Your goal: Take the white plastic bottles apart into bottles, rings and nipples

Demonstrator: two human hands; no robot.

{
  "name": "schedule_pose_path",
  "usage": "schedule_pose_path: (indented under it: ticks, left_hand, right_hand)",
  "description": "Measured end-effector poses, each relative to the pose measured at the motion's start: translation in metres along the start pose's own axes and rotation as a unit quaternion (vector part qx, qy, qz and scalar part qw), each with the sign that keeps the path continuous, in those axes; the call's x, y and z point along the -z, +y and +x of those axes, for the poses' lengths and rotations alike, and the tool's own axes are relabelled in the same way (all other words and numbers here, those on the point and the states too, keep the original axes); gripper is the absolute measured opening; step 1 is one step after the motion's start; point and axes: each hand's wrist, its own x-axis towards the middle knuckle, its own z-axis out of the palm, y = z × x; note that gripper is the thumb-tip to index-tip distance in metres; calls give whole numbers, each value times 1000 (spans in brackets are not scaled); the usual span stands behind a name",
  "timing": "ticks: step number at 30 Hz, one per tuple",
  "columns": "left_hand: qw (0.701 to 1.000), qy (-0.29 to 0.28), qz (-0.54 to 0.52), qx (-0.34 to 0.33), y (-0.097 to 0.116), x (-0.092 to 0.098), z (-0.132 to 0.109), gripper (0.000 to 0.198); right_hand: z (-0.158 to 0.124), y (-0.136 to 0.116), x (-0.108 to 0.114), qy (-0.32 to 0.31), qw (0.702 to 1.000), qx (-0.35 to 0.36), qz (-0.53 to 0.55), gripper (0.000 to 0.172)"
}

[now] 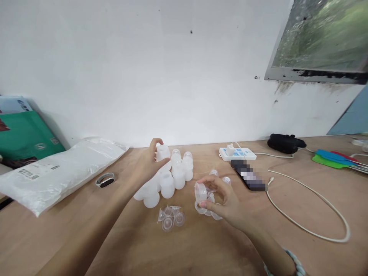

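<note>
My left hand is curled round a frosted white bottle at the back of a cluster of similar bottles. Some bottles in this cluster carry clear domed covers. Between thumb and fingers, my right hand pinches a translucent screw ring, tilted with its opening to the left. Beneath that hand lie more rings, partly hidden by it, and behind it stand loose clear domed covers. Several clear soft teats lie in a small heap in front of the bottles.
A white plastic parcel and a fitness band lie to the left. On the right are a power strip, a phone, a looped white cable, a black case and coloured spatulas. The wall bounds the table behind.
</note>
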Motion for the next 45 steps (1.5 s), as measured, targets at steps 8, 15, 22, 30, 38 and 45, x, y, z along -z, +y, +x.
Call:
schedule_pose_path:
  ticks: [8, 15, 22, 30, 38, 45]
  left_hand:
    - [970, -59, 232, -37, 11, -3, 7, 25]
    - [949, -91, 298, -50, 7, -6, 9, 31]
    - [940, -113, 320, -26, 12, -7, 9, 29]
    - [942, -115, 314, -28, 13, -4, 8, 25]
    - [978, 12, 175, -112, 24, -5, -30, 23]
    - [968, -136, -211, -1, 27, -44, -104, 29]
  right_hand:
    - [18, 28, 27, 163, 968, 3, -189, 40]
    - [32, 67, 112, 325, 859, -175, -354, 38]
    - [27, 94, 128, 323, 819, -265, -394, 34]
    - [29, 92, 127, 344, 849, -178, -361, 39]
    - [26, 51, 61, 301, 906, 23, -298, 42]
    - [0, 35, -21, 41, 918, 297, -260, 34]
